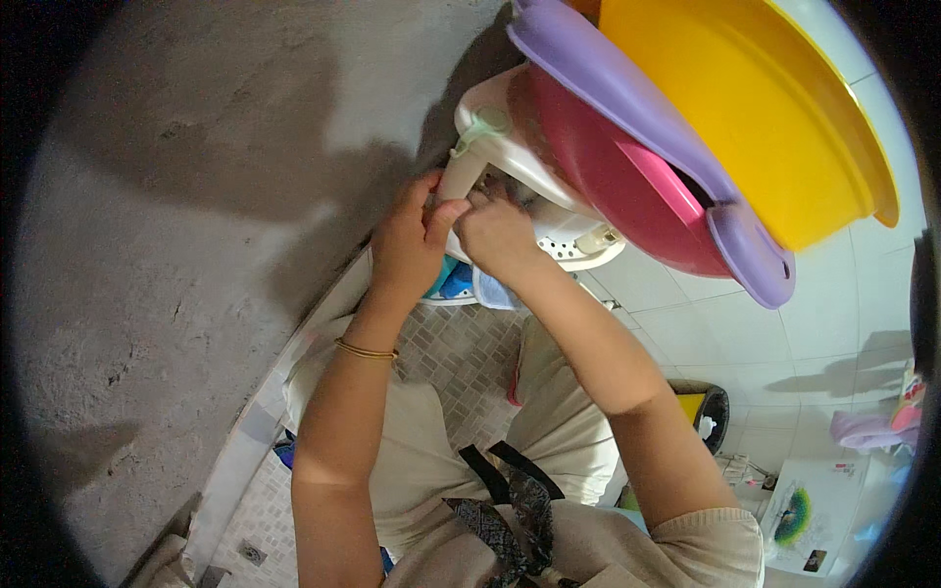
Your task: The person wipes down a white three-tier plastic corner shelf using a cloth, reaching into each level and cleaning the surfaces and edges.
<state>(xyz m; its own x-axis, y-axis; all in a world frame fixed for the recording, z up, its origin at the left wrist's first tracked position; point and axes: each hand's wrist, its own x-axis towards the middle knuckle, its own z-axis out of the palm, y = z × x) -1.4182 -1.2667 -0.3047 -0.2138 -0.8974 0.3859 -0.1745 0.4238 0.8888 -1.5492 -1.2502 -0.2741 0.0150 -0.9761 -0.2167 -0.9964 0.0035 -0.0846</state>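
My left hand (408,250) is wrapped around a cream plastic corner post (463,176) of a white rack, its thumb against the near side. A translucent pale green fitting (485,125) sits at the top of this post. Close beside it, my right hand (500,231) is curled, with its fingertips inside the rack behind the post. Whatever those fingers touch or hold is hidden. The rack's perforated shelf (562,250) shows to the right of my right wrist. Under my hands, blue cloth (457,281) and a pale blue cloth (494,290) lie on a lower tier.
A pink basin (610,169), a purple plastic tub (625,88) and a large yellow basin (735,110) lean together over the rack. Rough grey wall (184,184) rises at left, white tiled wall (750,316) at right. A lined bin (713,419) stands at right, above patterned floor tiles (470,360).
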